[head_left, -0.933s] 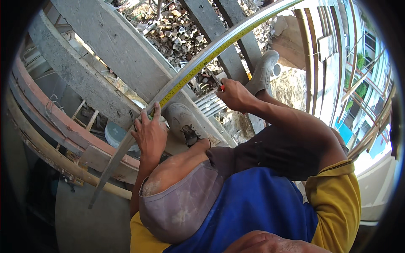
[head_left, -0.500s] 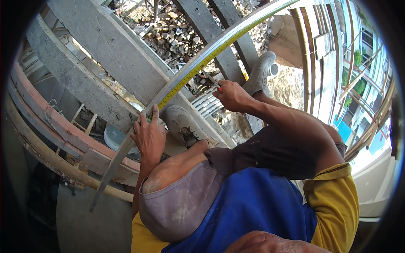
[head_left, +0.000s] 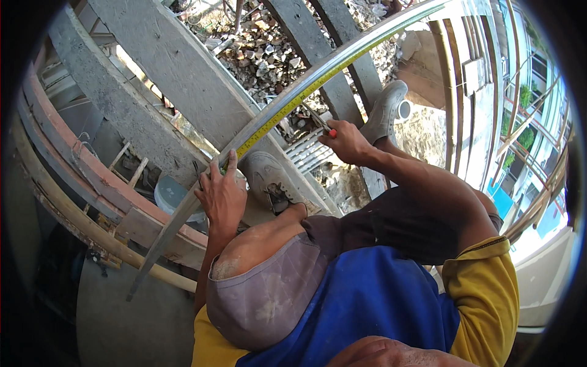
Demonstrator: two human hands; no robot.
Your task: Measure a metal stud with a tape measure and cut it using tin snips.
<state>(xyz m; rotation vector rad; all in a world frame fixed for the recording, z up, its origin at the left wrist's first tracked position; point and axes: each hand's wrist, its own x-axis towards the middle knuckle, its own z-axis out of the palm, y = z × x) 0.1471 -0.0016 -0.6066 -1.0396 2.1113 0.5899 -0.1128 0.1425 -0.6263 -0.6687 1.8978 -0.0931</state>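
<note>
A long grey metal strip point(head_left: 177, 215) runs from lower left to the upper right, with a yellow tape measure blade point(head_left: 287, 110) stretched along it. My left hand point(head_left: 224, 194) is closed over the strip at the near end of the blade, its fingers pressing on both. The blade's end is hidden there. To the right, below the strip, my right hand point(head_left: 348, 143) grips a red-handled tool point(head_left: 332, 133). Its narrow metal end points up and left toward the strip; its exact kind is unclear.
Wide grey planks point(head_left: 165, 67) lie side by side, with rubble point(head_left: 275, 55) in the gaps below. My shoes point(head_left: 269, 177) rest on planks. Nearby are a pale bucket point(head_left: 171, 194), a bamboo pole point(head_left: 104, 235) at left and a white pipe end point(head_left: 403, 110).
The view has shifted slightly, so the planks and both hands appear a little to the right. The fingers of my left hand have shifted slightly over the strip. My right hand keeps the tool.
</note>
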